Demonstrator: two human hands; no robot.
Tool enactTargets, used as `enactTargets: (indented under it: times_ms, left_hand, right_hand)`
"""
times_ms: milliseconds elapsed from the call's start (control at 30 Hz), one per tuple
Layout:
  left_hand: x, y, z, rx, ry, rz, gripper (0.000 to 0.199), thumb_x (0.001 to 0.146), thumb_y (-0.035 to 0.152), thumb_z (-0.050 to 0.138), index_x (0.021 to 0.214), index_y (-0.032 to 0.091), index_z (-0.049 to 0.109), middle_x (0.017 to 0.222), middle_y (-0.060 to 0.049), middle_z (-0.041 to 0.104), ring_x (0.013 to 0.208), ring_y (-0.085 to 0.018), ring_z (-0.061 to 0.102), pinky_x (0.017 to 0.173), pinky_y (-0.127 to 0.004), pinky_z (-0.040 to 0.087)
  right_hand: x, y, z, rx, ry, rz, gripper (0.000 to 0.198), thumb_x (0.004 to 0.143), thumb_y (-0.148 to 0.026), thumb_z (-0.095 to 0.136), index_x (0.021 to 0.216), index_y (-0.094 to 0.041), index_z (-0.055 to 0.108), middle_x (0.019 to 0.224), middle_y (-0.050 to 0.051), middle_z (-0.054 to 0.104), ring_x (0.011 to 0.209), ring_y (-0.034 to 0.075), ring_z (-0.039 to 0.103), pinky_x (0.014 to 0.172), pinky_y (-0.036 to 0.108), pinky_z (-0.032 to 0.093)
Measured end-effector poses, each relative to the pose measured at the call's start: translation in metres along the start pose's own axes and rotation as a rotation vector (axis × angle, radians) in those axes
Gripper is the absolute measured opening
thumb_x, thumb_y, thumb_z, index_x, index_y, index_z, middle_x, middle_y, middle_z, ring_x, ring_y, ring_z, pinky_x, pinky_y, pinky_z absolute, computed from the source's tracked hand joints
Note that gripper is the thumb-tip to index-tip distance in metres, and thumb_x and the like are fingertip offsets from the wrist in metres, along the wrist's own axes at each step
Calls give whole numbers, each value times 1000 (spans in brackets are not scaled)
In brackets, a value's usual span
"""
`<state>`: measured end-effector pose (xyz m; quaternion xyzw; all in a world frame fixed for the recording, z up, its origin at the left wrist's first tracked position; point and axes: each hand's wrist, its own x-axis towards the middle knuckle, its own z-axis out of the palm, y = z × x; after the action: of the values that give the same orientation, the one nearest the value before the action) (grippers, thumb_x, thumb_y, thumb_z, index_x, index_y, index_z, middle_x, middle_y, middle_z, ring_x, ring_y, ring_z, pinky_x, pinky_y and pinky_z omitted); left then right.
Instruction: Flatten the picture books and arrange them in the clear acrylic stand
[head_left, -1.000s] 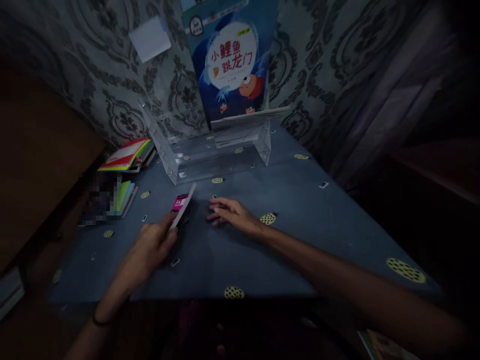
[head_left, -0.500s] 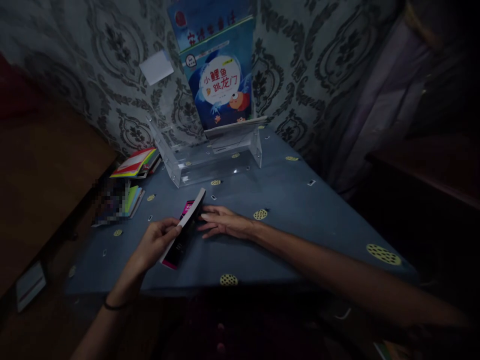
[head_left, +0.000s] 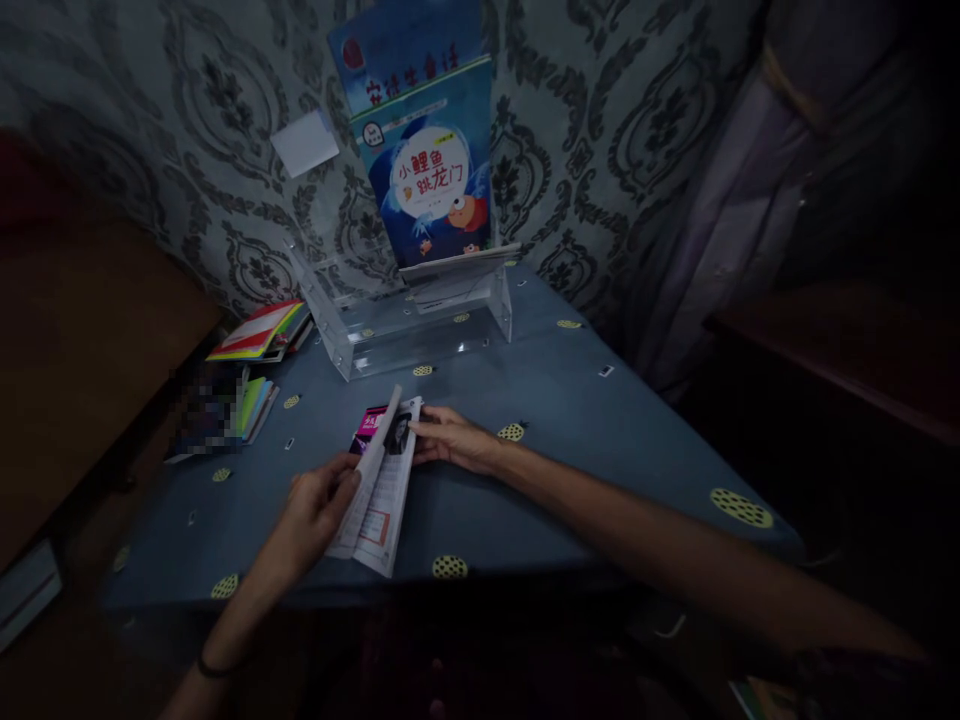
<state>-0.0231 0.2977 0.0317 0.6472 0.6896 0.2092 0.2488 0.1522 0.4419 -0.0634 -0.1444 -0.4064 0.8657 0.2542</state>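
Observation:
A thin booklet (head_left: 379, 500) with a magenta and black cover stands partly open near the front of the table, its printed pages showing. My left hand (head_left: 319, 505) grips its left side, thumb on the pages and fingers round behind the cover. On the far right edge, my right hand (head_left: 455, 440) pinches the upper corner of a page that carries a dark portrait photo. The fingertips behind that page are hidden. Beyond the hands is a clear plastic book stand (head_left: 420, 345), with a blue picture book (head_left: 431, 175) upright on it.
Two small stacks of books lie at the table's left edge: a red and yellow one (head_left: 259, 330) and a lower one (head_left: 259, 410). A patterned blue tablecloth (head_left: 600, 480) covers the table. A white card (head_left: 305, 145) is on the wallpaper; a curtain (head_left: 720, 220) hangs at right.
The booklet has gone from nearly closed to partly open, showing printed pages. My right hand, earlier beside it with fingers spread, has closed on the page edge. The view has shifted slightly.

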Motion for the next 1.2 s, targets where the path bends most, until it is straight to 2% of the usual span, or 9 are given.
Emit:
enactTargets:
  times_ms: [67, 133, 233, 367, 433, 533, 767, 1067, 1200]
  left_hand:
    - [-5, 0, 2, 190, 16, 76, 39, 97, 36, 38, 111, 17, 68, 72, -3, 69, 60, -17, 62, 58, -26, 45]
    - [-12, -1, 1, 376, -41, 136, 37, 94, 21, 40, 120, 18, 66, 83, -7, 75, 70, -19, 68, 65, -27, 49]
    - [-20, -8, -3, 542, -147, 212, 48, 87, 6, 44, 128, 22, 62, 112, -10, 76, 96, -22, 72, 78, -29, 54]
    - [-21, -22, 6, 574, -72, 224, 39, 99, 20, 46, 136, 20, 56, 125, -13, 71, 105, -25, 72, 83, -35, 60]
    - [-15, -26, 18, 621, 23, 205, 45, 98, 33, 55, 139, 14, 52, 128, -18, 69, 110, -30, 70, 86, -41, 60]
    - [-2, -25, 35, 689, 130, 198, 51, 97, 38, 60, 139, 9, 51, 133, -21, 65, 121, -33, 65, 93, -45, 58]
    - [11, -17, 32, 683, 68, 71, 39, 101, 32, 50, 137, 18, 55, 120, -13, 74, 102, -28, 73, 80, -37, 57]
    - [16, -19, 19, 593, 16, 78, 42, 104, 36, 39, 132, 19, 64, 108, -12, 78, 95, -28, 75, 75, -34, 53]
    - [18, -25, 19, 595, 36, 93, 43, 105, 36, 32, 120, 18, 68, 97, -11, 79, 84, -28, 75, 67, -33, 49]
  right_hand:
    - [-1, -1, -2, 8, 31, -4, 24, 90, -21, 70, 111, -16, 60, 92, 6, 75, 79, 15, 75, 76, 30, 64]
    - [-2, -2, -4, 26, 64, -1, 32, 89, -17, 69, 118, -17, 57, 92, 5, 76, 79, 16, 76, 78, 32, 65]
    - [-4, -2, -3, 37, 58, 22, 47, 84, -11, 71, 127, -19, 54, 93, 4, 76, 82, 17, 77, 84, 36, 64]
    - [-6, -1, 1, 18, 26, 30, 47, 82, -11, 72, 126, -17, 58, 94, 5, 77, 87, 17, 76, 87, 35, 63]
    - [-6, -1, 3, 6, 33, 24, 44, 81, -11, 73, 123, -16, 59, 94, 5, 77, 87, 17, 76, 87, 35, 63]
    - [-5, 1, 3, -8, 34, 20, 43, 82, -13, 73, 123, -16, 59, 95, 6, 77, 87, 17, 76, 86, 33, 63]
    - [-5, 1, 3, -13, -19, 41, 37, 86, -14, 69, 121, -15, 57, 110, 10, 74, 93, 18, 76, 89, 35, 61]
    - [-1, 5, -2, -40, 37, 15, 24, 87, -11, 67, 109, -14, 61, 96, 7, 73, 86, 16, 75, 83, 30, 63]
    - [0, 4, -6, -81, 60, -8, 31, 85, -11, 67, 116, -13, 61, 95, 6, 73, 86, 17, 74, 82, 31, 63]
